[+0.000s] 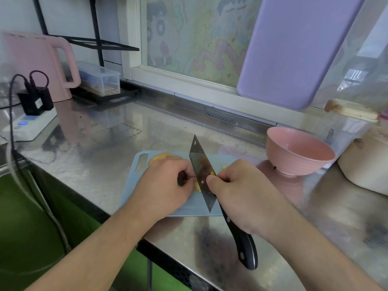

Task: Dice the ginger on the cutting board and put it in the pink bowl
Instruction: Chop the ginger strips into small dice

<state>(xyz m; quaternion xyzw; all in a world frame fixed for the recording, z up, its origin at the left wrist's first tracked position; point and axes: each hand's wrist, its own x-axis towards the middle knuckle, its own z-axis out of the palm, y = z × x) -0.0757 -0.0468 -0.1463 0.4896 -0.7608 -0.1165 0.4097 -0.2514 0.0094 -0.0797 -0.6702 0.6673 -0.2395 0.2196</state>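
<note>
Stainless steel surface (pixel 109 131) fills a small kitchen below a window, with a blue board (pixel 189 204) lying at centre frame. A person stands over it mid-task, both hands meeting at a knife (pixel 202 175).

The knife blade is steeply tilted, its tip aimed at the upper centre of the frame and its black handle trailing toward the lower right, so its long axis runs from lower right to upper centre, across the board. The right hand (pixel 241 196) covers the upper handle, its grip closed, thumb and fingers pinching the blade flat where a yellow scrap clings. The left hand (pixel 165 183) curls at the blade's other face, fingertips pinched against the steel, seemingly picking off stuck bits; exactly what it holds cannot be told.

Ginger (pixel 160 157) shows as a yellow piece at the board's upper left, just behind the left hand, with small cut bits (pixel 197 186) beside the blade between the hands.

Dicing appears partly done: some ginger is cut, one piece looks whole, and the pink bowl (pixel 299 151), at right of the board and apart from it, shows nothing inside. The next move likely calls for clearing the blade, then setting its edge back on the ginger.
</note>
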